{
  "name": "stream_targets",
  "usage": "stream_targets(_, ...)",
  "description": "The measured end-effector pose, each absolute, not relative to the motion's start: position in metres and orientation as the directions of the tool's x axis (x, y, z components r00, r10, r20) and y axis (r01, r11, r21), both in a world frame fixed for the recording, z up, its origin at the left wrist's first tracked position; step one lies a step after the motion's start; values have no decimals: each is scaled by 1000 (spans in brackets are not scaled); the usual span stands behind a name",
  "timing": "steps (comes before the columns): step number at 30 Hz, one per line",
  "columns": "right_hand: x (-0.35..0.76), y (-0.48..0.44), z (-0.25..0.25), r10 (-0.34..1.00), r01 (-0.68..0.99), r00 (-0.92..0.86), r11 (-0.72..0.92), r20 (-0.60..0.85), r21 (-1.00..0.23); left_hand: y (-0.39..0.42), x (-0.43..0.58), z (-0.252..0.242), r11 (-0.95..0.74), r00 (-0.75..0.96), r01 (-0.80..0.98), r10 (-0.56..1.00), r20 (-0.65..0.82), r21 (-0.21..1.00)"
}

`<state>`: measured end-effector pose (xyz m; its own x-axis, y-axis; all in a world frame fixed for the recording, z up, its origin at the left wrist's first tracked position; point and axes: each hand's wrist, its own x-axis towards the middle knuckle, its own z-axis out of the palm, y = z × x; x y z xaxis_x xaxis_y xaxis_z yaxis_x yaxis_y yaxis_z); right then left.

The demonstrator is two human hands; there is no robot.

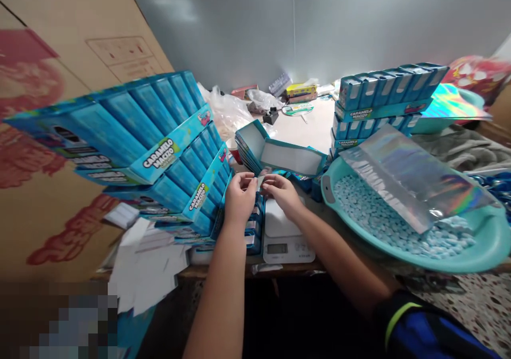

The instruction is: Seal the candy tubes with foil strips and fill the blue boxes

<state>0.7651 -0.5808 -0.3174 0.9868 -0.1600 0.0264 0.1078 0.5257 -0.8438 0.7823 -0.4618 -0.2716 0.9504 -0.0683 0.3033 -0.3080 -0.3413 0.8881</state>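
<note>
The left hand (239,198) and right hand (282,194) both pinch a small pale silvery strip (260,182) (just above a white digital kitchen scale (279,231)), right beside stacked blue cardboard candy boxes (167,151).

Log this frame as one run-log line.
left hand: pinching small pale strip | right hand: pinching same strip | nearby: scale, blue boxes, candy basin

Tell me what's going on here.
A person's left hand and right hand pinch a small silvery piece between them, just above a white scale. To the right, a shiny foil pouch lies over pale blue candies in a teal basin. Blue Caramelo Macizo display boxes are stacked on the left.
</note>
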Motion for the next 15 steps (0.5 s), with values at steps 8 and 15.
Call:
stream_targets(8, 765, -586, -315, -237, 170, 970, 515, 50, -840, -463, 779, -273, -344, 965, -252, -155, 210, 905)
stream_targets(15, 768, -590, -320, -304, 205, 951, 464, 62, -862, -461, 780, -274, -395, 964, -267, -101, 248, 879)
